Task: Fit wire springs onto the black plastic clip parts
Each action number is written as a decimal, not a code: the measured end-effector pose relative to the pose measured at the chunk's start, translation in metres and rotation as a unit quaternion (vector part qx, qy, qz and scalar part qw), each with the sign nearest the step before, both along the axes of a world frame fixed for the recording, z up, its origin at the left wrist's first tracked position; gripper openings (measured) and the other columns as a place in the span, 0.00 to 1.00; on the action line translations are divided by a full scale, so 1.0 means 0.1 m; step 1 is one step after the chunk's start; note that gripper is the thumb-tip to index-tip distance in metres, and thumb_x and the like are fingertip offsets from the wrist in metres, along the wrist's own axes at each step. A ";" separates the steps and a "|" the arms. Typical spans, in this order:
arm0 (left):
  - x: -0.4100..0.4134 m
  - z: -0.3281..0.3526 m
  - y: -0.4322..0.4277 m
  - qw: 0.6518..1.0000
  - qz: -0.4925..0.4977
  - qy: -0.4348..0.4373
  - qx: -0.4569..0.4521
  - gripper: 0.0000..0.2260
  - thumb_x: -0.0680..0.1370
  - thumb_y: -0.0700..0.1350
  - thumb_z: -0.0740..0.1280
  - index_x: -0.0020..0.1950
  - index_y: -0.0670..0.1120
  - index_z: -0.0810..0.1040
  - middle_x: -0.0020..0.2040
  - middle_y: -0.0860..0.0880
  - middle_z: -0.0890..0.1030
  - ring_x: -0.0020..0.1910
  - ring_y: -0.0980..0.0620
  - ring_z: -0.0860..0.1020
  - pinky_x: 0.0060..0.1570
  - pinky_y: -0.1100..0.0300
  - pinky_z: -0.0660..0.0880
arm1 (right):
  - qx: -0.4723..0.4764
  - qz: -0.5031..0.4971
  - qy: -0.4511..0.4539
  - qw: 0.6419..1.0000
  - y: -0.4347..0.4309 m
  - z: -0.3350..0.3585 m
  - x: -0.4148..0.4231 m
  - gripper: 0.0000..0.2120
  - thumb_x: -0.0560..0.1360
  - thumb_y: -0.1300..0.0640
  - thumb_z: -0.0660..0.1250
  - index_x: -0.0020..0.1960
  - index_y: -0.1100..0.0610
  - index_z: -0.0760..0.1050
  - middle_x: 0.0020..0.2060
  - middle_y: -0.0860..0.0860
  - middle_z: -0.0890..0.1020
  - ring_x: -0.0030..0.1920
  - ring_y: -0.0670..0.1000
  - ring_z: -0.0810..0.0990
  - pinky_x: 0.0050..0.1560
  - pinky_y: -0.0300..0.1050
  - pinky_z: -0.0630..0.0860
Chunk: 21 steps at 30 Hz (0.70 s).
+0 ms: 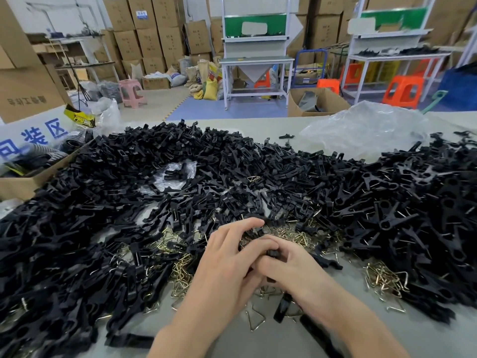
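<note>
At the near edge of the heap of black clip parts (232,164), our left hand (227,264) and right hand (294,267) press together, both pinching one clip part (274,253), probably to seat a spring; loose wire springs (182,270) lie alongside

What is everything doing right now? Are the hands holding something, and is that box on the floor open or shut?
Left hand: fingers curled round a black clip part.
Right hand: pinches the same part.
Clip pile: loose, heaped across the table.
Wire springs: loose, tangled in heaps.
Plastic bag: crumpled, lying on the table.
Floor box: flaps open.
Pink stool: standing upright.
</note>
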<state>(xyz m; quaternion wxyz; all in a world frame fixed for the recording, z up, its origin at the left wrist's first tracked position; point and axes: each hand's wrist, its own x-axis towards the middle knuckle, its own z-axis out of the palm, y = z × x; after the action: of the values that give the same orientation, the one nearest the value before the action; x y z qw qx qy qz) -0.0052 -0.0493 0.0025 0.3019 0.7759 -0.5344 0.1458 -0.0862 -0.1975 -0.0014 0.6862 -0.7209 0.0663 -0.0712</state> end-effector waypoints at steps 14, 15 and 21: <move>-0.02 -0.01 -0.06 0.994 -0.054 0.090 0.021 0.29 0.71 0.48 0.67 0.71 0.62 0.65 0.67 0.67 0.64 0.64 0.59 0.71 0.56 0.63 0.76 | 0.006 -0.022 -0.003 1.000 0.03 0.05 -0.02 0.09 0.72 0.56 0.67 0.49 0.49 0.84 0.41 0.51 0.88 0.42 0.47 0.86 0.44 0.37 0.79; -0.03 0.00 -0.06 0.992 -0.064 0.102 0.029 0.29 0.71 0.51 0.65 0.72 0.62 0.64 0.67 0.67 0.63 0.64 0.59 0.71 0.55 0.63 0.77 | 0.023 -0.018 0.002 1.000 0.03 0.05 -0.03 0.09 0.73 0.57 0.67 0.48 0.50 0.84 0.40 0.52 0.87 0.42 0.48 0.87 0.43 0.37 0.80; -0.04 -0.01 -0.06 0.993 -0.061 0.100 0.023 0.30 0.74 0.51 0.68 0.74 0.61 0.63 0.70 0.65 0.63 0.65 0.59 0.72 0.60 0.63 0.75 | 0.083 -0.020 -0.003 0.996 0.04 0.05 0.00 0.07 0.74 0.55 0.69 0.51 0.50 0.83 0.38 0.52 0.86 0.40 0.50 0.85 0.42 0.40 0.79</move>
<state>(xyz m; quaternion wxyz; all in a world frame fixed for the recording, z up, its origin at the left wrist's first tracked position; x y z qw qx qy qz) -0.0087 -0.0550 0.0017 0.3444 0.7590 -0.5514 0.0362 -0.0860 -0.1939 0.0033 0.7425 -0.6594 0.0844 -0.0817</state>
